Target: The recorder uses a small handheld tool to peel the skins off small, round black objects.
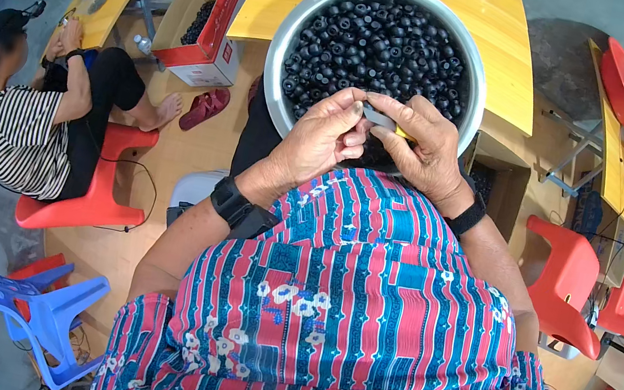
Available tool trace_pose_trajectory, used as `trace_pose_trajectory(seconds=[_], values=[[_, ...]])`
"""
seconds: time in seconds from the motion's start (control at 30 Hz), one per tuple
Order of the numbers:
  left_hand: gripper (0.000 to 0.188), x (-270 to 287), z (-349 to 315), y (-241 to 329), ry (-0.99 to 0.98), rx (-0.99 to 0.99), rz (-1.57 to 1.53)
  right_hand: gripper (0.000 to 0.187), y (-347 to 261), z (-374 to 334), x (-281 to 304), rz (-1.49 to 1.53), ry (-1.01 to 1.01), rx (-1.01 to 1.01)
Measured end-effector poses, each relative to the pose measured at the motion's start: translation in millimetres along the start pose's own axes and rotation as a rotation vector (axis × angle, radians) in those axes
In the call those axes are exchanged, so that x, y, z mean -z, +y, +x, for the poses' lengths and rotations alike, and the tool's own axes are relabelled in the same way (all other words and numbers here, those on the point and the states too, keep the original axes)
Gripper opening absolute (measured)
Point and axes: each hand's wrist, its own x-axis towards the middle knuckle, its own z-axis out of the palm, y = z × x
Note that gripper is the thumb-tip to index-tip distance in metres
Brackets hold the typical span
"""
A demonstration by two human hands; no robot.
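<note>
- Patterned cloth in red and blue stripes with white flowers (357, 320) filled the lower frame, nearest the lens; both forearms rose from it toward twelve o'clock, each wrist wearing a black band.
- Left hand (320, 140) sat at about eleven o'clock of the cloth, wrist bent inward, fingers curled together and pinching a small black ring (358, 125) between thumb and fingertips; that piece was held just over the near rim of the metal basin (281, 48).
- Right hand (420, 143) lay at one o'clock, palm down, knuckles arched; its fingers were pressed close around a small tool with a grey blade and yellow handle (385, 122), the tip aimed at the pinched piece; the two hands touched at the fingertips.
- Basin stood at twelve o'clock on a yellow wooden table (510, 63), heaped with many like black rings (381, 40).
- To work well here, I judged, the pinch should stay firm and low over the basin so a dropped piece falls back in; the blade should move away from the left thumb, in short strokes.
- At nine o'clock another person in a striped top (18, 135) sat on a red stool (90, 198); a cardboard box (204, 26) lay at eleven; red chairs (568, 282) stood at three.
</note>
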Motion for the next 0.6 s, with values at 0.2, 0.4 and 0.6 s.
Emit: trace_pose_trajectory(seconds=[0.2, 0.4, 0.6], values=[[0.018, -11, 1, -3, 0.166, 0.022, -0.074, 0.035, 1, -7, 2, -0.034, -0.027, 0.043], [0.028, -7, -8, 34, 0.163, -0.055, 0.051, 0.025, 10, -6, 4, 0.201, 0.188, -0.157], [0.013, 1, -19, 52, 0.216, 0.022, 0.17, 0.017, 12, -4, 5, 0.256, 0.186, -0.258]])
